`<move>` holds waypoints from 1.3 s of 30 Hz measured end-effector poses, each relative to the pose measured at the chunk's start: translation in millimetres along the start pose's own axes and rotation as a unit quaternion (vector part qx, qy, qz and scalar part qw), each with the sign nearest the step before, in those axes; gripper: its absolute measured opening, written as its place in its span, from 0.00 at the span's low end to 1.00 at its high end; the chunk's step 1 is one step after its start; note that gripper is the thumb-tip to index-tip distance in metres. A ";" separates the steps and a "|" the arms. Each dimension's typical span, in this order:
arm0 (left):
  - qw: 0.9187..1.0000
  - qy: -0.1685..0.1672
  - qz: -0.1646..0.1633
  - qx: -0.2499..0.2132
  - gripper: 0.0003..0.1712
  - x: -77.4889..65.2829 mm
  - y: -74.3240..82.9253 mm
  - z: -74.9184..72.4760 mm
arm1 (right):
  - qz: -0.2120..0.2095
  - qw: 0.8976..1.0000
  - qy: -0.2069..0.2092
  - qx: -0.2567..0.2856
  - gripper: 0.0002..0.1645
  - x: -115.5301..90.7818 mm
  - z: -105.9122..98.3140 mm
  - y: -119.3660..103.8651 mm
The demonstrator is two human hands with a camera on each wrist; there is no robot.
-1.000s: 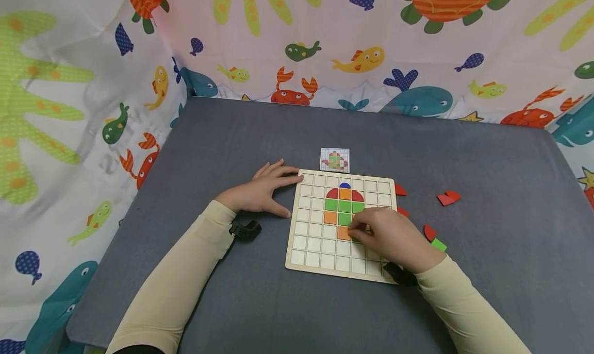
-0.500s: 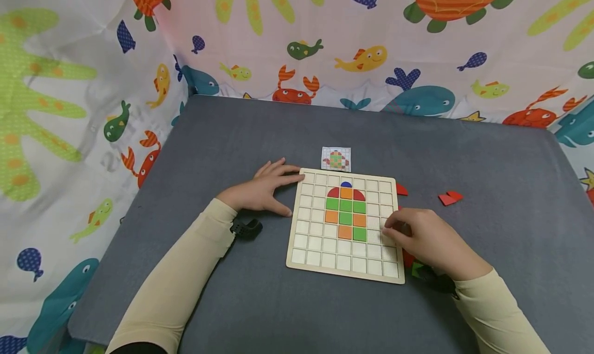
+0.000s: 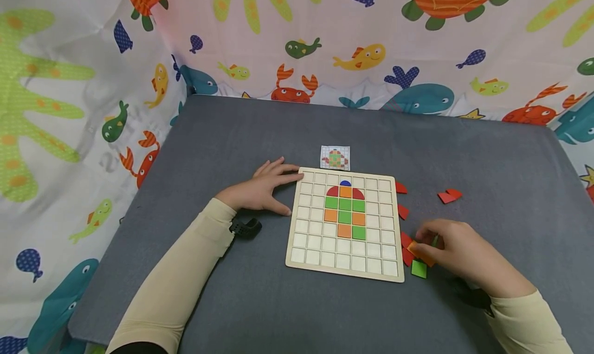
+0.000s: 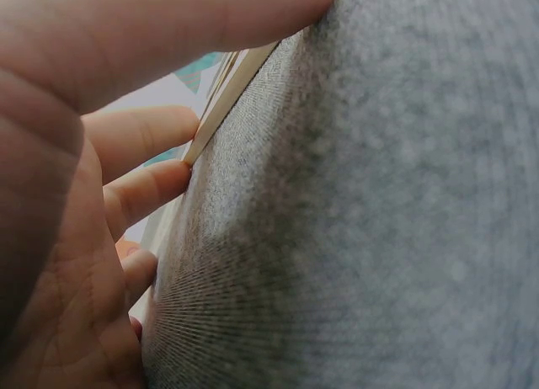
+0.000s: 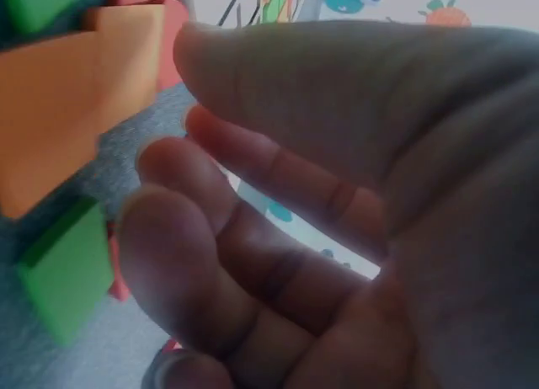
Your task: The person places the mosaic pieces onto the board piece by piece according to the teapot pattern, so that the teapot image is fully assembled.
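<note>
A square wooden grid board (image 3: 313, 256) lies on the table, with a pattern of blue, red, orange and green tiles set in its cells. My left hand (image 3: 260, 190) has its fingers spread, and its fingertips and thumb touch the board's left edge. To the right of the board, my right hand (image 3: 457, 253) hovers over loose tiles, its fingers bent. In the right wrist view nothing lies between thumb and fingers. Near them are orange tiles (image 5: 50, 111) and a green tile (image 5: 67, 271). In the head view the hand partly covers this pile.
A small printed pattern card (image 3: 335, 158) lies just behind the board. Red pieces (image 3: 448, 196) sit farther back on the right, and another red piece (image 3: 402, 212) lies by the board's right edge. A sea-animal curtain (image 3: 260, 14) borders the grey table (image 3: 223, 297).
My right hand has moved right, off the board and over the loose tiles. An orange tile and a green tile now show in cells it covered earlier. My left hand stays put.
</note>
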State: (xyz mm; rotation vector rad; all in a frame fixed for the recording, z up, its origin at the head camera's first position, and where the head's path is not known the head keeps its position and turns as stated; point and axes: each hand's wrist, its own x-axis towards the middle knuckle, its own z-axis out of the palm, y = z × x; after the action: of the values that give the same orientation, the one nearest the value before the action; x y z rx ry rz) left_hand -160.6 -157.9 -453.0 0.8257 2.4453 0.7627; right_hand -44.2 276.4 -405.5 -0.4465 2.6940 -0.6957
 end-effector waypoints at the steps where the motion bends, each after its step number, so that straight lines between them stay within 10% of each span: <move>1: 1.000 0.001 0.000 -0.001 0.56 -0.2 0.1 0.0 | -0.004 1.000 0.002 -0.003 0.07 -2.2 1.1 1.8; 9: 1.000 -0.004 -0.005 0.001 0.57 -1.1 -3.2 4.5 | -0.054 0.998 -0.003 0.023 0.12 -12.7 13.4 9.8; 39: 1.000 0.000 -0.003 0.005 0.56 1.4 -2.6 2.1 | -0.035 0.999 -0.022 -0.014 0.14 -7.1 1.3 -3.2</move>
State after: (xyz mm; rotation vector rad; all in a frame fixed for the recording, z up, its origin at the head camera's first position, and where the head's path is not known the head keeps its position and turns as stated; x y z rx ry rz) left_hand -161.5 -157.9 -456.5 0.8204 2.4530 0.7489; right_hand -36.7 275.9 -403.3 -0.5580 2.6607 -0.6609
